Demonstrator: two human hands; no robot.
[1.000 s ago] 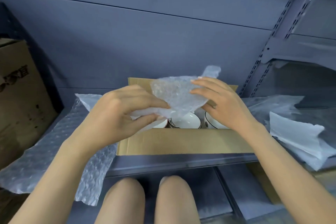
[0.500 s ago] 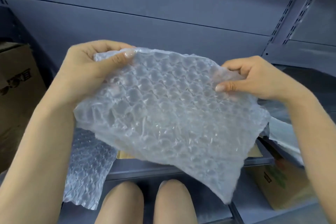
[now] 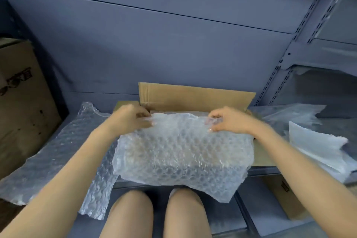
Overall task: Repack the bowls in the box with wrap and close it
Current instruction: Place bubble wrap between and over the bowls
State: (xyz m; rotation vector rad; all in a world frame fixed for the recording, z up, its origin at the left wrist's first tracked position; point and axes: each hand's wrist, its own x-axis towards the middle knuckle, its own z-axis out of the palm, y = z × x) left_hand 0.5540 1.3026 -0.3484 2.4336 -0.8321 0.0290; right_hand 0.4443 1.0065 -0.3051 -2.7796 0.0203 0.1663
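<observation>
At frame centre, the bubble wrap (image 3: 181,152), held up spread half a second ago, now drapes over the box (image 3: 195,96); left hand (image 3: 131,120) and right hand (image 3: 229,121) fingers pinch its far corners, bowls covered, flaps next.

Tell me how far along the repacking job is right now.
Done: nothing can be confirmed; the bowls are hidden. In hand: left hand and right hand pinch the clear bubble-wrap sheet draped over the open brown cardboard box. Left: tuck the sheet in, fold the upright rear flap, close.
</observation>
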